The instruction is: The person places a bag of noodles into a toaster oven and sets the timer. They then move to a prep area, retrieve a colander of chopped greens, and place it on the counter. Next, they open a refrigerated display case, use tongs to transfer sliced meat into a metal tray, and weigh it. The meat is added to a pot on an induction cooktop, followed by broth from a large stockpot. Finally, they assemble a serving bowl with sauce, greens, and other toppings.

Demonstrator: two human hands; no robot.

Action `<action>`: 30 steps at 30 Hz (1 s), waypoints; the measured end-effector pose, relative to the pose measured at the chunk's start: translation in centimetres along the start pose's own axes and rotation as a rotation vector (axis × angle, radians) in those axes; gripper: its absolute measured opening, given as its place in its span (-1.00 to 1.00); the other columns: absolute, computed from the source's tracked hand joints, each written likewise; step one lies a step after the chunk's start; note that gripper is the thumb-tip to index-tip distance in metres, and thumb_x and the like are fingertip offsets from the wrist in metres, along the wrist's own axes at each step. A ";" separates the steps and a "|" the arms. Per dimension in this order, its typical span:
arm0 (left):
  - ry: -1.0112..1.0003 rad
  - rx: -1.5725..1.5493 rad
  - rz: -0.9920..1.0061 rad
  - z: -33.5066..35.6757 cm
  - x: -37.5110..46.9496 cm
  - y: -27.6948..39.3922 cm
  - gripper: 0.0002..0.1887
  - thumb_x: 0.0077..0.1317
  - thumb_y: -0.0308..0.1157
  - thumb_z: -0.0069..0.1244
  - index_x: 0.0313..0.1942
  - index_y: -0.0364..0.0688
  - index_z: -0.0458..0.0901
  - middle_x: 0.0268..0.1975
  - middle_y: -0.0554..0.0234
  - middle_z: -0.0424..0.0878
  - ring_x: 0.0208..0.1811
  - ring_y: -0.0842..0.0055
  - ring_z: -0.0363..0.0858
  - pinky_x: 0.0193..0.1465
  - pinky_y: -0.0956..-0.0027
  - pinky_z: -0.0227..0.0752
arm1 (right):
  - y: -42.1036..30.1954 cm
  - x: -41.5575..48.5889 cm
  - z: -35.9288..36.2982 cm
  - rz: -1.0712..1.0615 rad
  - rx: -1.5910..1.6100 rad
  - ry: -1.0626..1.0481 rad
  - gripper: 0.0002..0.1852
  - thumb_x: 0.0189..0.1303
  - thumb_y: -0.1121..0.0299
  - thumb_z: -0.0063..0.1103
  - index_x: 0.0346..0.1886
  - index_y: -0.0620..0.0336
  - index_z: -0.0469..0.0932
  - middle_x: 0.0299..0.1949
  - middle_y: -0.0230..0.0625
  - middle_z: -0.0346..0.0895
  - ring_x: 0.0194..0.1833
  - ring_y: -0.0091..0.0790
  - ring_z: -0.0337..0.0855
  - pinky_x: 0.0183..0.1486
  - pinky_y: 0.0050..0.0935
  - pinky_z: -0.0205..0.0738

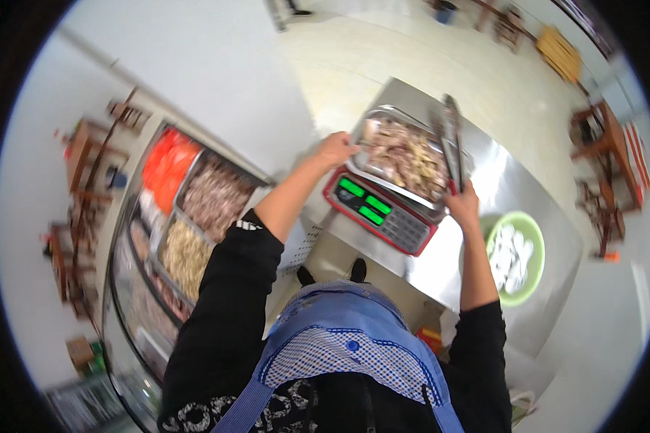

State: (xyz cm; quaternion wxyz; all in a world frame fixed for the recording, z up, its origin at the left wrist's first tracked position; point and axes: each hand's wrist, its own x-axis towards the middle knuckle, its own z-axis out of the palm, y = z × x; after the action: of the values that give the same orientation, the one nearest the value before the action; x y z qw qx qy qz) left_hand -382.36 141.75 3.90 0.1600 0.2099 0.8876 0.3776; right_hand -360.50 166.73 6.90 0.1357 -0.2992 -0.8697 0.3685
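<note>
A rectangular stainless-steel tray point(395, 187) of chopped meat pieces point(403, 154) rests on or just above a red electronic scale point(333, 192) with lit green displays. My left hand point(337, 150) grips the tray by its left edge. At the opposite end, my right hand point(464, 204) holds a pair of metal tongs point(455, 143) upright by the handles, its fingers also against the tray's right corner. The tongs look blurred, and the tray hides the scale's weighing plate.
The scale stands on a stainless-steel table point(498, 173). A green basin point(541, 265) of white items sits to the right. On the left, a glass display case point(111, 281) holds a tray of meat point(216, 192), a tray of pale strips point(184, 251) and red plastic bags point(168, 162).
</note>
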 end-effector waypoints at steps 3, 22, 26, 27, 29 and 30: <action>-0.009 -0.413 -0.074 -3.0 -5.2 1.4 -0.82 0.09 -0.36 0.11 -0.35 -0.22 0.49 -0.43 0.32 0.51 -0.43 0.60 0.43 -0.39 0.47 0.33 | -2.2 -1.4 -2.2 -0.115 0.034 -0.045 -0.56 -0.15 0.31 0.24 -0.17 0.30 0.38 -0.46 -0.19 0.47 -0.46 -0.28 0.46 -0.32 -0.34 0.42; 0.278 -0.986 -0.133 -16.6 -34.7 4.3 -0.75 0.30 -0.22 -0.09 -0.11 -0.13 0.42 -0.22 0.42 0.51 -0.26 0.72 0.45 -0.26 0.53 0.38 | -15.9 -7.9 -0.1 0.268 1.079 -0.910 -0.38 -0.16 0.48 -0.02 0.12 0.36 0.20 -0.08 -0.02 0.41 -0.12 -0.11 0.53 -0.03 -0.24 0.46; 0.683 -0.360 -0.407 -20.3 -38.2 -4.0 -0.62 0.23 -0.08 -0.04 -0.14 -0.21 0.54 -0.11 0.13 0.54 -0.15 0.43 0.53 -0.09 0.32 0.43 | -15.4 -7.9 0.4 0.322 1.115 -0.943 -0.36 -0.17 0.48 -0.02 0.14 0.32 0.19 -0.07 -0.01 0.40 -0.12 -0.09 0.53 -0.04 -0.22 0.48; 0.821 -0.172 -0.546 -21.4 -39.8 -6.8 -0.56 0.13 -0.04 0.04 -0.19 -0.26 0.57 -0.09 -0.03 0.52 -0.11 0.29 0.52 -0.02 0.27 0.39 | -15.2 -7.7 0.7 0.333 1.158 -0.978 -0.36 -0.17 0.48 -0.02 0.14 0.31 0.18 -0.07 -0.01 0.40 -0.13 -0.09 0.53 -0.04 -0.22 0.48; 1.034 0.466 -0.748 -23.1 -43.4 -11.9 -0.50 0.01 -0.08 0.12 -0.20 -0.35 0.55 -0.21 -0.14 0.55 -0.11 0.15 0.51 0.01 0.24 0.34 | -14.5 -7.5 1.2 0.340 1.218 -1.015 -0.37 -0.17 0.47 0.00 0.12 0.34 0.20 -0.11 -0.04 0.42 -0.15 -0.12 0.53 -0.09 -0.23 0.51; 1.049 0.537 -0.808 -23.7 -44.4 -14.0 -0.50 0.02 -0.08 0.11 -0.19 -0.35 0.54 -0.22 -0.14 0.55 -0.14 0.14 0.52 0.00 0.24 0.35 | -14.3 -7.5 1.5 0.346 1.199 -0.945 -0.38 -0.17 0.47 0.01 0.11 0.35 0.21 -0.12 -0.05 0.42 -0.15 -0.14 0.54 -0.10 -0.24 0.51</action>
State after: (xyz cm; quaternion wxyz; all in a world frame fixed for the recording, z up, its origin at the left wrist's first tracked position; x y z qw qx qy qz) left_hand -358.13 96.76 14.91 -0.2178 -0.3127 0.9182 0.1084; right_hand -361.30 153.43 16.08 -0.1697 -0.1176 -0.4286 0.8796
